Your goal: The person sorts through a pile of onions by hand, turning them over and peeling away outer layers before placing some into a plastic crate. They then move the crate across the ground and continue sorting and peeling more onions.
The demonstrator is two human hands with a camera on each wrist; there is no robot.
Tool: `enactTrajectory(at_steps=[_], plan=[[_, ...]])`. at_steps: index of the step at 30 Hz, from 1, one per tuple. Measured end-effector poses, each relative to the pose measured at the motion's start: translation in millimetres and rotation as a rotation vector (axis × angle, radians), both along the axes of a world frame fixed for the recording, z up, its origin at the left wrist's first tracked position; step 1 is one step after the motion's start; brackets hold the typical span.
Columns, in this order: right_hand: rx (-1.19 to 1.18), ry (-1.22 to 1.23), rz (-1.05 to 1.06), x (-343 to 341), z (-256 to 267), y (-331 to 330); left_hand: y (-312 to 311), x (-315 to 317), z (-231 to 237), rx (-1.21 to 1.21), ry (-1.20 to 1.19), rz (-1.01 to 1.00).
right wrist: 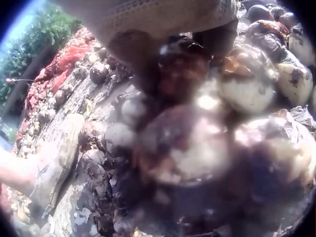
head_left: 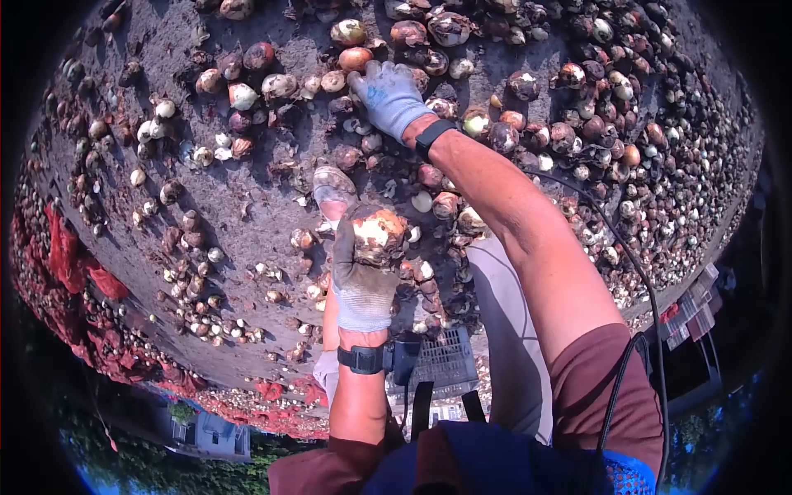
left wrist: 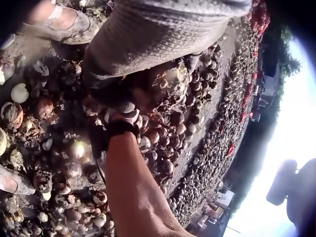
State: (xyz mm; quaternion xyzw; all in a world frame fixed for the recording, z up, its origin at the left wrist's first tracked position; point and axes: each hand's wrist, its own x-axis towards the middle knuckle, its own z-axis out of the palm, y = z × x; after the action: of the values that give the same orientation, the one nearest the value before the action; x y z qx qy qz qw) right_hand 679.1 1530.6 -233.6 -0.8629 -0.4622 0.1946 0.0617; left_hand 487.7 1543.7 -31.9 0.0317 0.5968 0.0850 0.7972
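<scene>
Fingers of the gloved left hand [head_left: 363,289] are bent round a large, flaking onion [head_left: 382,235], the thumb lying up along one side of it; the fingers beneath are mostly hidden in the head view. That onion, patchy white and orange-brown, is held above the ground [head_left: 272,177], close to the person's body. Fingers of the right hand [head_left: 392,95], also gloved, point down among the loose onions farther out, reaching either side of a dark reddish onion [right wrist: 182,71]; blur and shadow leave it uncertain whether they have closed on it. An orange onion [head_left: 355,59] lies just beyond that hand.

Onions are strewn thickly all about, many with torn, dark skins, most densely on the right. A shoe [head_left: 334,186] stands on the ground just past the held onion, taking up room between the two hands. The bare right forearm [head_left: 503,186] stretches across the pile and hides some of the onions under it, and a leg in pale trousers [head_left: 511,330] stands beside it. Below the left wrist sits a grey crate [head_left: 445,359], partly covered by the body. Red material [head_left: 66,252] lies along the far left edge, and a dark cable [head_left: 639,264] runs down past the right arm.
</scene>
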Motion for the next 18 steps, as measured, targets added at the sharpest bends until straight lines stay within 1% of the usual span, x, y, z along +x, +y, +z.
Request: enactTrajectory(at_steps=[2,5,7,8,9,10,11,12,13,14,15,16,17,18], plan=[[-0.017,-0.010,0.049,1.4,1.1,-1.9,1.4,2.2,-1.9,0.076,0.042,-0.042],[-0.014,0.033,0.068,5.2,0.7,-6.3,2.6,3.3,-6.5,0.121,-0.017,-0.037],[0.022,0.054,0.065,7.4,0.1,-7.3,8.9,4.8,-7.2,-0.015,0.089,0.049],[-0.001,0.067,0.074,6.9,0.2,-7.1,12.2,5.5,-7.1,-0.079,0.140,0.092],[-0.024,0.078,0.085,7.4,0.1,-6.7,12.4,4.0,-9.6,-0.121,0.109,0.138],[-0.048,0.087,0.094,9.3,0.0,-7.0,13.3,4.5,-8.1,-0.115,0.101,0.128],[-0.128,0.194,0.010,14.0,21.7,-7.7,14.0,5.4,-5.3,-0.112,0.087,0.113],[-0.083,0.262,-0.092,15.2,33.7,-13.2,15.1,9.9,-3.7,-0.110,0.060,0.095],[-0.045,0.335,-0.203,17.3,50.8,-18.7,12.9,17.4,-0.6,-0.086,0.066,0.137],[-0.041,0.507,-0.314,24.8,79.2,-26.5,12.2,15.5,-3.7,-0.102,0.030,0.156],[0.134,0.615,-0.456,17.7,93.4,-42.4,11.5,13.6,-6.7,-0.120,-0.005,0.175],[0.325,0.718,-0.580,10.5,107.6,-58.2,9.9,23.1,-3.5,-0.086,0.008,0.211],[0.444,0.612,-0.581,5.9,136.6,-70.7,7.5,19.9,-3.7,-0.013,0.009,0.146],[0.505,0.596,-0.588,-2.8,167.4,-84.5,5.8,25.9,-2.7,-0.013,0.002,0.125]])
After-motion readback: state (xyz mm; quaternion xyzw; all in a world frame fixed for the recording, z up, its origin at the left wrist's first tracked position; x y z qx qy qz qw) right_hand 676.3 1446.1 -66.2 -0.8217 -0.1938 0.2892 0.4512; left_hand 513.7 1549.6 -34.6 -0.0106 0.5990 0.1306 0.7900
